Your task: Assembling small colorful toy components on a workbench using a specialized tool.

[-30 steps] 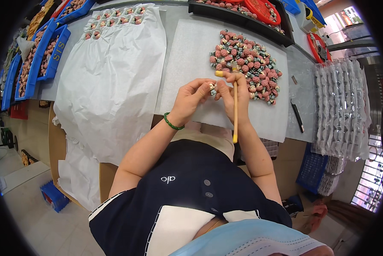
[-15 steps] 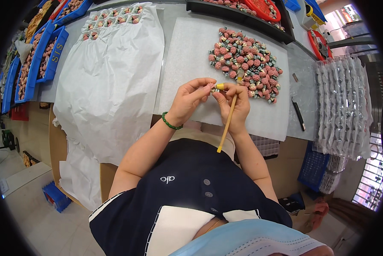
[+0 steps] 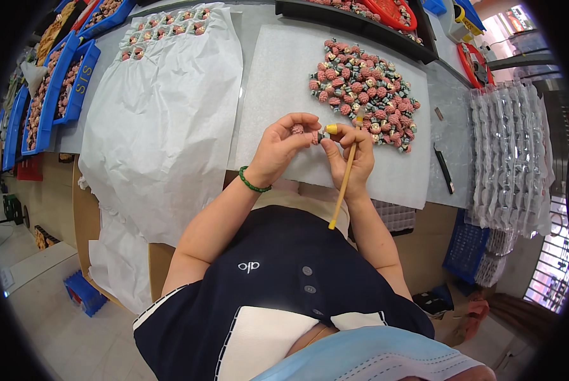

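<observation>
My left hand (image 3: 278, 146), with a green bead bracelet at the wrist, pinches a small pink-headed figurine (image 3: 316, 137). Another pink knobbly piece (image 3: 297, 129) shows between its fingers. Close against it, my right hand (image 3: 355, 155) has a yellow cover on one fingertip and touches the figurine's end. A slim wooden stick (image 3: 344, 181) like a paintbrush, yellow at its lower end, is held slanting through the right hand's fingers. Just beyond lies a heap of pink-and-grey figurines (image 3: 367, 89) on a white foam sheet (image 3: 271, 82).
White paper (image 3: 164, 127) at left bears rows of figurines at its far end. Blue bins (image 3: 75, 89) stand far left. A black tray (image 3: 354, 22) with a red ring lies at the back. At right are a black pen-like tool (image 3: 443, 170) and stacked clear plastic trays (image 3: 509, 159).
The left fingers have turned the figurine, so more pink shows between the hands. My right hand and the stick have shifted slightly right.
</observation>
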`<state>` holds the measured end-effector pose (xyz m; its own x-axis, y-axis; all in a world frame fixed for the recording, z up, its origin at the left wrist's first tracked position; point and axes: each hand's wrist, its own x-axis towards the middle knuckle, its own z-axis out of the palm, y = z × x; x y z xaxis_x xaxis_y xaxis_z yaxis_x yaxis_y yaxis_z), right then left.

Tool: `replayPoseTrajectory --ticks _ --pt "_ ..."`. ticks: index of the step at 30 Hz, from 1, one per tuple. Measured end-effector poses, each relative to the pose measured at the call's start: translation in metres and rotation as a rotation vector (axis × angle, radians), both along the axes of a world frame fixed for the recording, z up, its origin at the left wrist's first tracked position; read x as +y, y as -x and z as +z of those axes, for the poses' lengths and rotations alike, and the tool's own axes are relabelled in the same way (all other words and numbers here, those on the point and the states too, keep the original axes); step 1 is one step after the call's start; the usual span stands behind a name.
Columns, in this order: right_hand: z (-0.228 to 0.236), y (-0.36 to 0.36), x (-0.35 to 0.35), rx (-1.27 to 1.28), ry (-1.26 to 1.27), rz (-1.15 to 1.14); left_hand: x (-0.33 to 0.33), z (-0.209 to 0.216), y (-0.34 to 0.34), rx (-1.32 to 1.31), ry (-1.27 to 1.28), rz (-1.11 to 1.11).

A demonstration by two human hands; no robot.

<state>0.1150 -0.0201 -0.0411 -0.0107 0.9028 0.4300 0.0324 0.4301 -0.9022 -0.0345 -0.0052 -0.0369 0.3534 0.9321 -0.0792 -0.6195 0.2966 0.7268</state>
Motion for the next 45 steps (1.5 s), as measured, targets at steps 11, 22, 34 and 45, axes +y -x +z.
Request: replayPoseTrajectory --ticks 11,22,34,45 --pt "0.002 -0.006 0.0 0.115 0.087 0.038 -0.001 0.003 -0.016 0.233 -0.185 0.147" --pt "0.013 0.003 0.002 0.27 0.199 -0.04 -0.016 0.023 -0.013 0.638 -0.448 0.148" --pt "0.049 0.018 -0.024 -0.004 0.104 -0.013 0.068 0.11 0.141 1.297 -0.731 0.651" --pt "0.056 0.015 -0.008 -0.054 0.144 -0.017 0.155 0.048 0.252 2.187 -0.084 0.632"
